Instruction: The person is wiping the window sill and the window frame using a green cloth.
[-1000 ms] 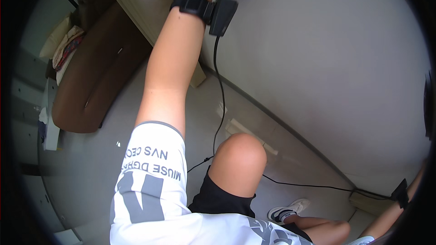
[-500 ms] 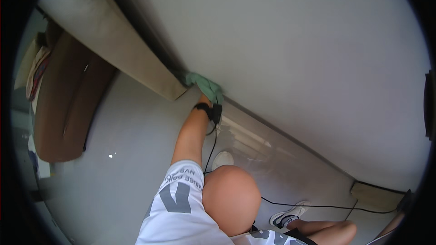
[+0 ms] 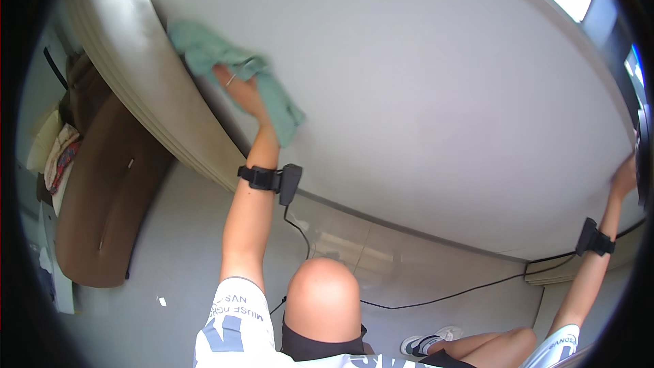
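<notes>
Wall [image 3: 436,109] dead ahead, mid-view. Cloth [image 3: 279,109] at its upper left, next to the curtain [image 3: 146,82]; left hand [image 3: 240,88] on the cloth. Curtain hangs along the wall's left end. Sofa [image 3: 112,197] further left, on the floor [image 3: 184,266]; pillow [image 3: 44,143] at its far left side. Right hand [image 3: 625,176] at the wall's far right end, well apart from the left. Cable [image 3: 436,298] runs from the knee [image 3: 323,293] right to the right wrist unit [image 3: 587,236]. Shoe [image 3: 429,342] below the cable, right of the knee.
</notes>
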### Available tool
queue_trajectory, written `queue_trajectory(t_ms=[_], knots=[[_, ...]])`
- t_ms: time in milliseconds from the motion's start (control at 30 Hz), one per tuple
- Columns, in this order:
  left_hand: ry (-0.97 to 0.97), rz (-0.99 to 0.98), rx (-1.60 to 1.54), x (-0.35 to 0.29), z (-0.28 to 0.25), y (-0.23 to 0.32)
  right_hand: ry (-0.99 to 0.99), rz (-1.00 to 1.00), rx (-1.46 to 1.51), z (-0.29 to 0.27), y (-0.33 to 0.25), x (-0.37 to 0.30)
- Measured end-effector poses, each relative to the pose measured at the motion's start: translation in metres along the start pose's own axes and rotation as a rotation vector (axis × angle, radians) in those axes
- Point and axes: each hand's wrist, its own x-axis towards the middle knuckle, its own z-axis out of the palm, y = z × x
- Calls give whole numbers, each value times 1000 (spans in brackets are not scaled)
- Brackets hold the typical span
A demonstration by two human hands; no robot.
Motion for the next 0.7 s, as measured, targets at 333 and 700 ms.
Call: queue_trajectory(t_ms=[333, 700], knots=[[-470, 934, 10, -77, 159, 327, -143, 256, 152, 7, -120, 16], [-1467, -307, -503, -68, 244, 410, -19, 0, 263, 0, -245, 67]])
